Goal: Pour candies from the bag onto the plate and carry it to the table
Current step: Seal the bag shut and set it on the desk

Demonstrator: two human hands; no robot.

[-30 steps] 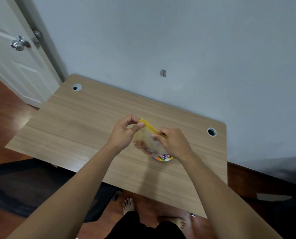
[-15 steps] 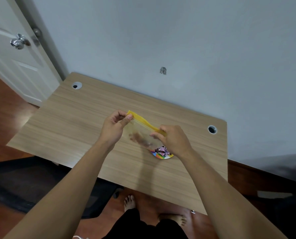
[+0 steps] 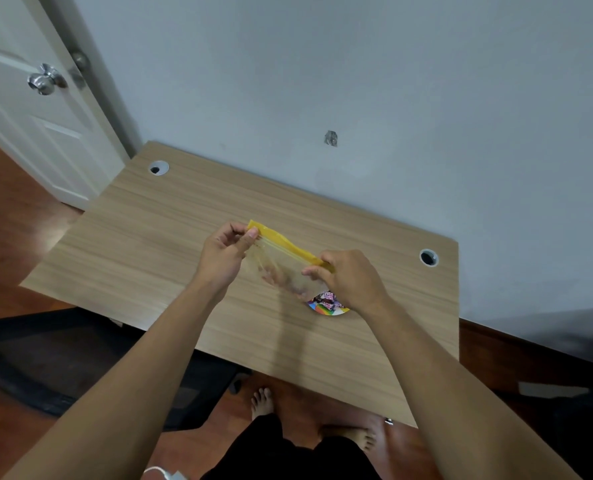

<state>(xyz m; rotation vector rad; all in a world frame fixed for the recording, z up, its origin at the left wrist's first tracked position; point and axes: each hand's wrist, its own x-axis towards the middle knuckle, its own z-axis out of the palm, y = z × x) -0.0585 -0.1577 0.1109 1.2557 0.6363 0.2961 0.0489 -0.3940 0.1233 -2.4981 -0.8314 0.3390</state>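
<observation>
Pinching bag [image 3: 281,261] corners: hands | right hand [image 3: 352,280] hides plate [image 3: 328,308] | desk [image 3: 149,244]

We see a clear, glossy plastic bag [image 3: 281,268] with a yellow strip — over a matt wood-grain desk [image 3: 170,244]; door knob [image 3: 44,79] shiny metal, floor [image 3: 4,209] glossy wood.

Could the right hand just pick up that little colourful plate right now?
Probably not yet: the right hand is pinching the bag, though the plate lies just beneath it.
</observation>
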